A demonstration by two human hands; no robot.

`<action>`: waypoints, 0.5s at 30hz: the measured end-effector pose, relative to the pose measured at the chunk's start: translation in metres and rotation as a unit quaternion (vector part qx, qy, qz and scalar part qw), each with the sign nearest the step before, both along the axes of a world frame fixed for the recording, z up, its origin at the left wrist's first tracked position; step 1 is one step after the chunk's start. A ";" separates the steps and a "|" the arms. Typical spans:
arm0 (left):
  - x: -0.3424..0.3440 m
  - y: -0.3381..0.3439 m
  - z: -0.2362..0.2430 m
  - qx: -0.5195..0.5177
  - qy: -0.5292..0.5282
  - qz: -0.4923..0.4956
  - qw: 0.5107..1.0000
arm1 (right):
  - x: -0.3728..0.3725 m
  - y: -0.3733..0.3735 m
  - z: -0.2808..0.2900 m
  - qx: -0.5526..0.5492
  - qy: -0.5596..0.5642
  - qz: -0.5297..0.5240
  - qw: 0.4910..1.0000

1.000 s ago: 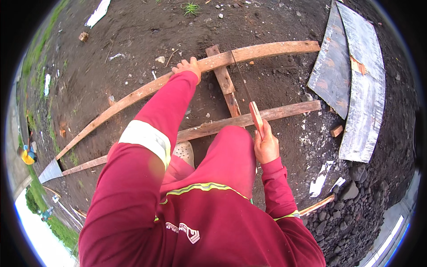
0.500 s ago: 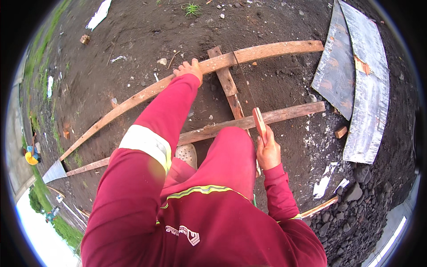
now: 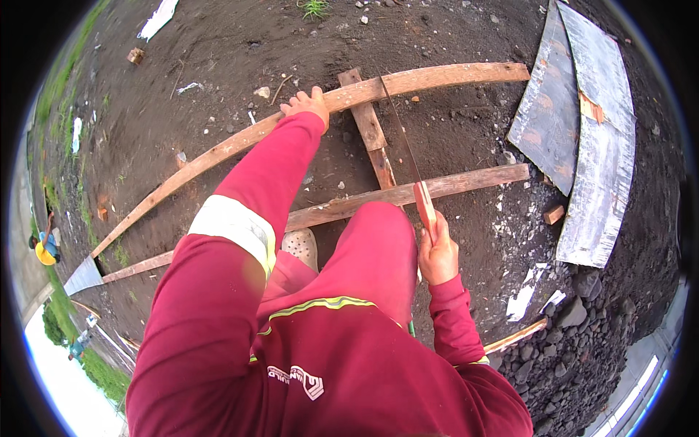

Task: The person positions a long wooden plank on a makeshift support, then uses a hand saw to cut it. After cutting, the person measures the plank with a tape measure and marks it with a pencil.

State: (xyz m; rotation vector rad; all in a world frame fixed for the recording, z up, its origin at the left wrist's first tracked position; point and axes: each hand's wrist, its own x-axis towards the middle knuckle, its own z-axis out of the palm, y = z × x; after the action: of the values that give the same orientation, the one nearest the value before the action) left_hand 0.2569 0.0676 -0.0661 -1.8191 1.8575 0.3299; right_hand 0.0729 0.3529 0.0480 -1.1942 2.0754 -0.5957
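My right hand [image 3: 439,255] is closed round the wooden handle of a handsaw [image 3: 425,207]. The saw's thin dark blade [image 3: 400,130] reaches away from me and meets the far wooden beam [image 3: 451,76] near where that beam crosses a short wooden crosspiece [image 3: 370,130]. Left of the blade, my left hand [image 3: 306,106] grips the same beam from above, its fingers over the far edge. A nearer wooden beam [image 3: 473,183] passes under the saw's handle end and in front of my bent knee. How deep the blade sits in the wood is too fine to tell.
Two bent metal sheets [image 3: 598,160] lie on the dark soil at the right, with a small wood block [image 3: 554,214] beside them. Grey rocks [image 3: 561,349] are heaped at lower right. My shoe [image 3: 301,247] is by the nearer beam. A person in a yellow garment [image 3: 45,252] is far left.
My right hand has drawn the saw slightly toward me. The left hand keeps its hold on the beam, and the whole view has shifted a little.
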 end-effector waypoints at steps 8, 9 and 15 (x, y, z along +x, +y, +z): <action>-0.001 -0.001 0.000 0.004 -0.003 0.002 1.000 | 0.009 -0.109 -0.039 -0.016 0.046 0.023 0.999; -0.001 -0.002 0.000 0.006 0.001 0.000 1.000 | 0.012 -0.123 -0.042 -0.018 0.041 0.008 0.999; 0.000 -0.004 -0.004 -0.002 0.026 0.015 1.000 | 0.001 -0.096 -0.001 -0.192 -0.015 -0.020 0.981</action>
State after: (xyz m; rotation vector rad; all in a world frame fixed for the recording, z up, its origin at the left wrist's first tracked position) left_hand 0.2569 0.0632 -0.0704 -1.8595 1.8679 0.3880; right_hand 0.0740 0.2572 0.0470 -1.3447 2.0195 -1.0646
